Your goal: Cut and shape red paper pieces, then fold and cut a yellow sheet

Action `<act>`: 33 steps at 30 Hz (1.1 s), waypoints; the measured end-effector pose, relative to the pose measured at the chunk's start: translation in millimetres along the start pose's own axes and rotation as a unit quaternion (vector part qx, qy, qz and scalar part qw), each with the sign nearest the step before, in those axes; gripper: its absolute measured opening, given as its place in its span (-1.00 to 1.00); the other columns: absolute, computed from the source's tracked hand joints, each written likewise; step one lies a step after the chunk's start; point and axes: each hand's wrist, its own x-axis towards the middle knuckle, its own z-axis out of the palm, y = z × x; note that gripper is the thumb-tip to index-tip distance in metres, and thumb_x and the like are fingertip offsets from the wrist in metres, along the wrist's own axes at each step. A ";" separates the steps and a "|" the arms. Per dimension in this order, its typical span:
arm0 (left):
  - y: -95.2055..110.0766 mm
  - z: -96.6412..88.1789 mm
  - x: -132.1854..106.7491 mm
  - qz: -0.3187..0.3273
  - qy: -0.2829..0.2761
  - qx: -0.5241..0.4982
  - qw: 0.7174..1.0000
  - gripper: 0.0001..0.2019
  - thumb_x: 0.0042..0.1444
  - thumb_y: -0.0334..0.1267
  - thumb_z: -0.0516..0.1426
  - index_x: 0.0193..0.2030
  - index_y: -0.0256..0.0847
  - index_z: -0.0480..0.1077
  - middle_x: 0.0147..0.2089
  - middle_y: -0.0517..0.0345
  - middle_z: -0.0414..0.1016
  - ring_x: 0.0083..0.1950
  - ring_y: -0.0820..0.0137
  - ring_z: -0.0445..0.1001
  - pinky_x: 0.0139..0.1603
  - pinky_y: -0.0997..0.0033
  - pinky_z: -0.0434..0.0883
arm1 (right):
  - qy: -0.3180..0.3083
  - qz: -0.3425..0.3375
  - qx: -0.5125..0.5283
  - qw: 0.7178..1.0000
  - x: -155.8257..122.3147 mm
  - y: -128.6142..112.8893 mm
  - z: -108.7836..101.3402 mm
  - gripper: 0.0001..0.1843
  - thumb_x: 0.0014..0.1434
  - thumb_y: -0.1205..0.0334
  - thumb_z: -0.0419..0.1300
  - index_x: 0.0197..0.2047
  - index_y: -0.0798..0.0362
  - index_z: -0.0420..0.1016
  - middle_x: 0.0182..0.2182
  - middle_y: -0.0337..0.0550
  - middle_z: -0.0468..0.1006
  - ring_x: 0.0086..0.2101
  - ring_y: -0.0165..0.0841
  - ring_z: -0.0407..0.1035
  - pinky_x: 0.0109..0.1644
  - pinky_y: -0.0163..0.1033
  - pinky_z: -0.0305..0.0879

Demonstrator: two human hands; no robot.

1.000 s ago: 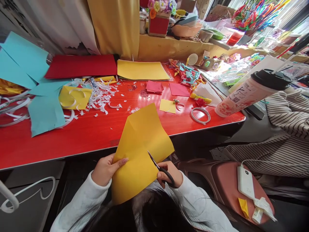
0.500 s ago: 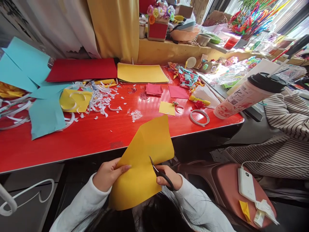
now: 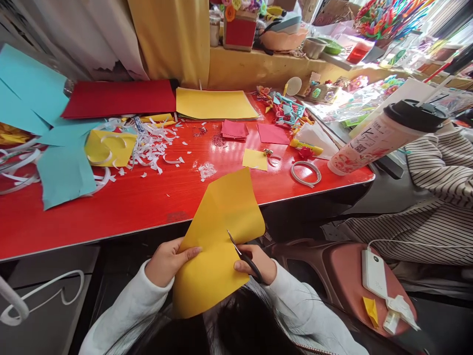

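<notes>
A large yellow paper sheet is held over my lap, in front of the red table's near edge. My left hand pinches the sheet's left side, thumb on top. My right hand grips black-handled scissors, whose blades sit in a cut running into the sheet from its right side. Both sleeves are white.
On the table lie teal sheets, a red sheet, a yellow stack, pink squares, white paper scraps and a tape ring. A drink cup leans at the right. A person in a striped top sits right of a pink stool.
The scissors have worked further into the yellow sheet, and the sheet has shifted and bent over the second. Both hands stay at the same place.
</notes>
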 end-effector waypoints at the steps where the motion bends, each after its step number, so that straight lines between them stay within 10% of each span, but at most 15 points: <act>1: 0.2 0.5 -0.1 -0.002 -0.001 -0.006 1.000 -0.62 -0.36 -0.11 0.26 -0.38 -0.32 0.42 -0.39 0.05 0.51 -0.40 0.34 0.42 -0.40 0.41 0.32 | 0.006 0.008 0.001 1.000 -0.3 -0.5 0.4 -0.32 -0.38 -0.14 0.26 -0.27 0.24 0.42 -0.40 -0.06 0.48 -0.39 -0.31 0.36 -0.29 -0.22 0.27; 11: 5.7 2.2 -2.7 -0.002 0.003 -0.005 1.000 -0.62 -0.36 -0.10 0.26 -0.38 -0.32 0.41 -0.39 0.04 0.51 -0.37 0.30 0.43 -0.38 0.37 0.36 | 0.035 0.005 0.000 0.999 -1.2 -6.4 3.3 -0.41 -0.39 -0.13 0.27 -0.39 0.22 0.43 -0.56 -0.19 0.41 -0.54 -0.46 0.26 -0.46 -0.35 0.20; 22: 73.8 1.4 -18.7 0.070 0.068 -0.004 0.995 -0.66 -0.39 -0.12 0.28 -0.44 -0.28 0.43 -0.42 0.08 0.52 -0.40 0.32 0.45 -0.40 0.44 0.40 | -0.011 -0.089 -0.123 0.988 20.0 -91.2 2.8 -0.52 -0.28 -0.13 0.21 -0.55 0.18 0.36 -0.67 -0.27 0.29 -0.64 -0.52 0.18 -0.58 -0.39 0.13; 33: 90.7 -7.8 -5.0 0.100 0.108 0.016 0.989 -0.68 -0.41 -0.14 0.28 -0.46 -0.29 0.45 -0.44 0.10 0.51 -0.36 0.33 0.45 -0.41 0.50 0.40 | 0.012 -0.107 -0.105 0.989 44.3 -97.3 2.7 -0.60 -0.22 -0.05 0.22 -0.65 0.14 0.25 -0.80 -0.38 0.18 -0.80 -0.58 0.09 -0.79 -0.43 -0.09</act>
